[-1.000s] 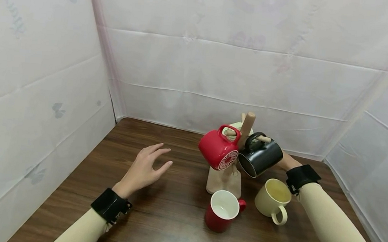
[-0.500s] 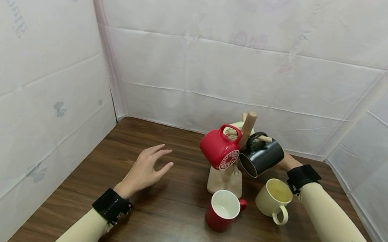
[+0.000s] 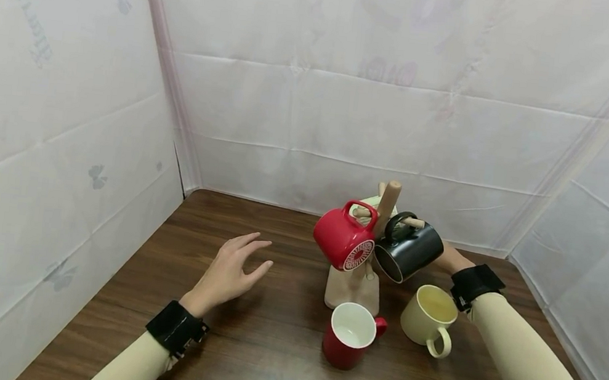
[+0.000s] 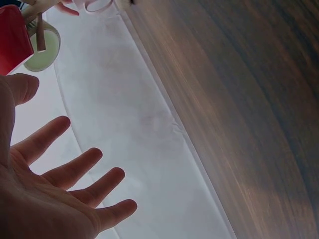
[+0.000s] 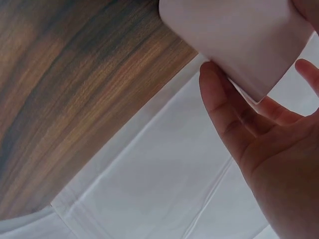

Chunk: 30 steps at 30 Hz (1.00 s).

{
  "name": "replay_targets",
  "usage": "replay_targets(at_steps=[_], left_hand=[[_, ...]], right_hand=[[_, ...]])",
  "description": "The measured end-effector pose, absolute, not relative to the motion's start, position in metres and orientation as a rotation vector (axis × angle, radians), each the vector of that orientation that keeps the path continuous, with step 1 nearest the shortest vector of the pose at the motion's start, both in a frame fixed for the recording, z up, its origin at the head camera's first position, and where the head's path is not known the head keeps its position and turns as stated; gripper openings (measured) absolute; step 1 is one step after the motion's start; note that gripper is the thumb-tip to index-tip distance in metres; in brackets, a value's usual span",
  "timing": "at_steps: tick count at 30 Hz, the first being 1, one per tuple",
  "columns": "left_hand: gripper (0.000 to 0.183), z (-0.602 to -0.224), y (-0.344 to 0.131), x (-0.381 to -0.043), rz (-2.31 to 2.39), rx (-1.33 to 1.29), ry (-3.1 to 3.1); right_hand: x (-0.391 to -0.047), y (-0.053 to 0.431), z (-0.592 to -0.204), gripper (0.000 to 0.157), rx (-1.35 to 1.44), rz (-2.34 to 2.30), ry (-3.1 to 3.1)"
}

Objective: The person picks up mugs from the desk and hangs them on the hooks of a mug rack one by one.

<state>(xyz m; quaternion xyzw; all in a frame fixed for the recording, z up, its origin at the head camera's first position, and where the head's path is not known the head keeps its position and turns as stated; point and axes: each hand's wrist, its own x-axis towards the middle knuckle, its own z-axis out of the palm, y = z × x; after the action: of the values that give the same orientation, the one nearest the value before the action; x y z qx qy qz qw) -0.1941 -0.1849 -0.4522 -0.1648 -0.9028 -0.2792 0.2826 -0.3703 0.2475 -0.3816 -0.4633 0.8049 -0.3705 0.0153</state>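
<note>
I see the right hand (image 5: 279, 149) gripping a pink mug (image 5: 239, 40) behind the rack (image 3: 344, 290), toward the far edge of the table (image 3: 260, 346); left hand (image 3: 229, 272) wide, empty. Likely risk: slack grip drops it, or a bump unhooks the black mug (image 3: 415, 251).

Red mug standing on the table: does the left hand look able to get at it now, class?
Probably yes: the left hand holds nothing, and nothing shows between it and the red mug, though the handle points away.
</note>
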Motion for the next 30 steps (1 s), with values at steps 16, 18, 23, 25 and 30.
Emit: replay_targets(at_steps=[16, 18, 23, 25, 30], left_hand=[[0.041, -0.452, -0.178, -0.201, -0.754, -0.474, -2.432], [0.041, -0.452, -0.177, -0.200, -0.759, -0.477, -2.441], [0.040, -0.450, -0.173, -0.202, -0.778, -0.510, -2.453], [0.040, -0.450, -0.170, -0.202, -0.788, -0.529, -2.451], [0.039, -0.448, -0.163, -0.203, -0.822, -0.569, -2.436]], right_hand=[[-0.387, 0.291, -0.400, 0.074, -1.246, -0.694, 2.979], [-0.385, 0.297, -0.400, 0.073, -1.192, -0.668, 3.041], [-0.375, 0.312, -0.399, 0.078, -1.094, -0.713, 3.109], [-0.370, 0.317, -0.399, 0.079, -1.095, -0.733, 3.136], [-0.356, 0.325, -0.394, 0.079, -1.114, -0.773, 3.224]])
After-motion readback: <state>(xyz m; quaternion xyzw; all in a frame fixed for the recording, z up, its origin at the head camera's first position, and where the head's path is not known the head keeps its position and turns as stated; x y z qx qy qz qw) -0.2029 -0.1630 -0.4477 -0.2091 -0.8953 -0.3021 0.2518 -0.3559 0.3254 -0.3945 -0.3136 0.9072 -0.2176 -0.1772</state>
